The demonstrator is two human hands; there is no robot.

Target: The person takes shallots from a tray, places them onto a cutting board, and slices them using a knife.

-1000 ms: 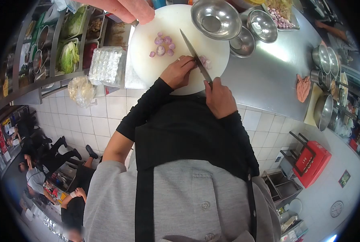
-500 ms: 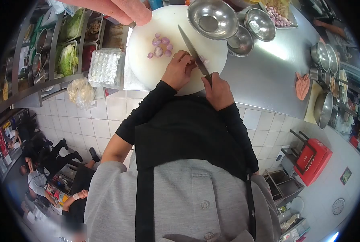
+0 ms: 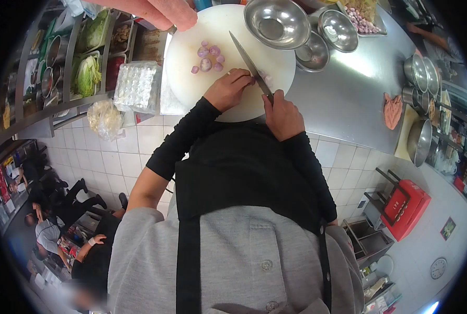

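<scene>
My right hand (image 3: 285, 116) is wrapped round the handle of a long knife (image 3: 248, 62), whose blade points up and left over the round white cutting board (image 3: 186, 86). Left of the blade, my left hand (image 3: 228, 89) has its fingers pressed together on a small purple piece, apparently shallot (image 3: 252, 80), touching the blade side. Pale cut pieces (image 3: 265, 77) lie right of the blade. Several peeled shallots (image 3: 205, 64) are grouped on the board's left half.
Steel bowls (image 3: 277, 23) overlap the board's upper right. At the upper left, a pinkish arm or hand-like shape (image 3: 160, 11) reaches over the board edge. Foil-like trays (image 3: 137, 87) stand left. An orange cloth (image 3: 393, 111) lies right. People (image 3: 47, 233) are at lower left.
My left hand has shifted slightly and its fingers have changed pose at the blade. The knife and my right hand have moved slightly up and left in view, along with the board.
</scene>
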